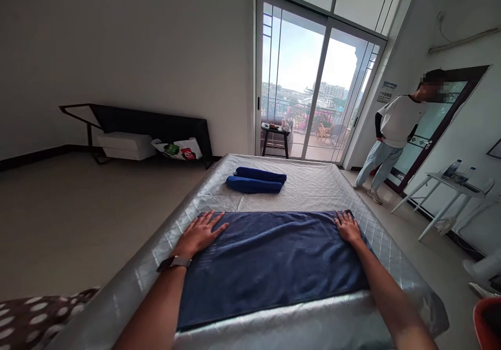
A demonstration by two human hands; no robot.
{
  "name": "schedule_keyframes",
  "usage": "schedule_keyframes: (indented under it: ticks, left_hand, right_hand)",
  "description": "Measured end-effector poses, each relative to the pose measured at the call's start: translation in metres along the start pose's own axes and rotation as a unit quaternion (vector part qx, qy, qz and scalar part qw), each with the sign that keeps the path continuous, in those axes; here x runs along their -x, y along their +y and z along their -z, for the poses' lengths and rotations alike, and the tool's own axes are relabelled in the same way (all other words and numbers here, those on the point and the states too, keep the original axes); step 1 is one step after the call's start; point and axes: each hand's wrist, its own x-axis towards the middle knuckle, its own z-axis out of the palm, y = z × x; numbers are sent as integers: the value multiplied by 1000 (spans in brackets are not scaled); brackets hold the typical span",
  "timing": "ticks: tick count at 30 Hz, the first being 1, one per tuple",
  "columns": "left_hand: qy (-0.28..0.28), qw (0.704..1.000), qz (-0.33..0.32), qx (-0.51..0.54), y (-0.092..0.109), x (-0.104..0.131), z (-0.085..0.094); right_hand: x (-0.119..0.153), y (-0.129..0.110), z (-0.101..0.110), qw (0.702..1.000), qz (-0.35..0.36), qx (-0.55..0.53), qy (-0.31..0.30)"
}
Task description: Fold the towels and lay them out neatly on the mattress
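A dark blue towel [274, 261] lies spread out on a bed or table with a silvery quilted cover [313, 183]. My left hand [201, 232] rests flat on the towel's far left corner, fingers spread; a watch is on that wrist. On the far right corner lies my right hand [347, 227], also flat with its fingers out. Beyond the towel are two rolled or folded blue towels [256, 184], side by side and touching. Shallow wrinkles run across the spread towel.
A person [399, 120] stands at the right near a door. A white table [454, 185] with bottles is at the right, a red bin [485, 318] at the lower right. A black bench [152, 125] stands along the left wall. Brown dotted cloth [35, 316] shows lower left.
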Motion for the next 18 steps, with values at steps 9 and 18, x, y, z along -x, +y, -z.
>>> schedule_keyframes:
  ticks: [9, 18]
  left_hand:
    - [-16, 1000, 6, 7, 9, 1, 8]
    - [-9, 1000, 1, 12, 6, 1, 6]
  right_hand:
    - [24, -56, 30, 999, 27, -1, 27]
    - [81, -177, -24, 935, 350, -64, 7]
